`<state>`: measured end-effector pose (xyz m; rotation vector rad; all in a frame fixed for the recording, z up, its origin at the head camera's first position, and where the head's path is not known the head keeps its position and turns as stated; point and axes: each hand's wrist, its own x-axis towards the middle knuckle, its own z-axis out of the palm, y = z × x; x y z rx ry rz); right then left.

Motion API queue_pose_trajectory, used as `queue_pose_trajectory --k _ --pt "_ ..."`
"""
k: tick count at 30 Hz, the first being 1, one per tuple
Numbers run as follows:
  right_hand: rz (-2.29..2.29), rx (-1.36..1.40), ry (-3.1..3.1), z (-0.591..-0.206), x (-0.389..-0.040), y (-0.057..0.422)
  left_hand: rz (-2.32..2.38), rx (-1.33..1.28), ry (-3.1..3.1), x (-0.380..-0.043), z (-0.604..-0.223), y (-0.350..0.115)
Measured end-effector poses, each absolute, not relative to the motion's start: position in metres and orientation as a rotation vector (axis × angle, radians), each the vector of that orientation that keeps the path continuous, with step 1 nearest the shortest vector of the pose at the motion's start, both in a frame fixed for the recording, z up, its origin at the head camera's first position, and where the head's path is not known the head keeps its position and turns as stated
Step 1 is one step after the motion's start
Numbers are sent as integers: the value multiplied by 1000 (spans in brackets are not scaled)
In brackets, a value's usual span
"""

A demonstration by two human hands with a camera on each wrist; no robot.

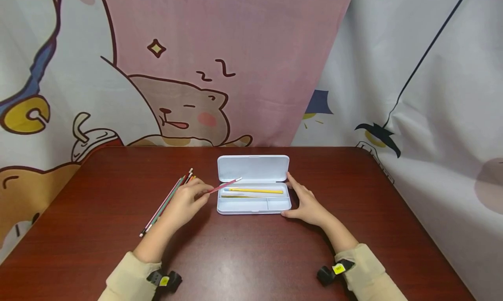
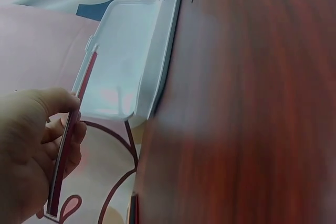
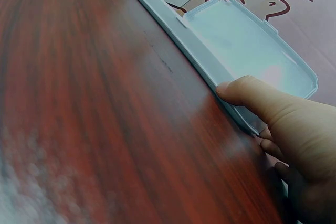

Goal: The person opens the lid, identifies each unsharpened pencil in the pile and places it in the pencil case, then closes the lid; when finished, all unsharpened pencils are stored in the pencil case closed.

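Clock reference: dial centred on the pencil case (image 1: 280, 204), 12 o'clock pointing away from the person.

Nearest are the cream sleeves (image 1: 129, 278) at 8 and 4 o'clock, each with a black wrist device (image 1: 173, 282) bearing a yellow label. They extend over the dark red-brown table (image 1: 235, 257).

The loose pencils (image 1: 161, 208) lie on the table at 9 o'clock, partly behind the left forearm, aligned from 7 toward 1 o'clock.

The left hand (image 1: 188, 200) is at 9 o'clock, closer to the case. Thumb and fingers are closed in a pinch on the red pencil (image 1: 225, 186); its white end points to 2 o'clock, above the left side of the case.

The right hand (image 1: 308, 208) is at 3 o'clock. Its grip is spread wide across the right end of the case: thumb on the near edge, forefinger at the hinge corner.

The case rests open on the table. The yellow pencil (image 1: 257, 190) lies in the long far compartment. The lid (image 1: 253, 169) stands raised at 12 o'clock.

Beyond the table hangs the printed fabric (image 1: 251, 30).
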<state>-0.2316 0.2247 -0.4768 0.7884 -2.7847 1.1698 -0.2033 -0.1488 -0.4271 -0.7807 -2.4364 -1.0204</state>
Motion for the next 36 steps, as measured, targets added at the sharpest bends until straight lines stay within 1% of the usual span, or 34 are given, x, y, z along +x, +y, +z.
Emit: queue_pose_trajectory --k 16,21,36 --pt "1180 775 -2776 -479 -233 225 -901 -923 -2387 -227 -433 -83" --pt "1176 766 -2792 -478 -233 225 -902 -924 -2409 -232 -436 -66" --pt "1182 781 -2781 -476 -232 225 -938 -912 -2439 -249 -452 -40"
